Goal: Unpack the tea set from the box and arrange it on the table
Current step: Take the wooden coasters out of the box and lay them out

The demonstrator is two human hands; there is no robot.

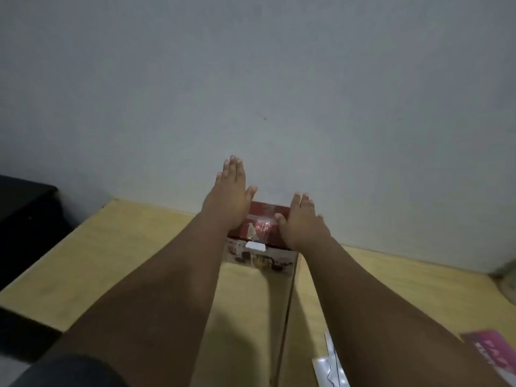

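While a black block sits off the left edge of the yellow table, the left hand is stretched out flat, fingers straight and together, holding nothing, at the left side of the box. The box is closed, red on top with a white tab at its front edge, and stands at the table's far edge by the wall. The right hand is equally flat and empty over its right side, contact unclear; a pink card lies near right.
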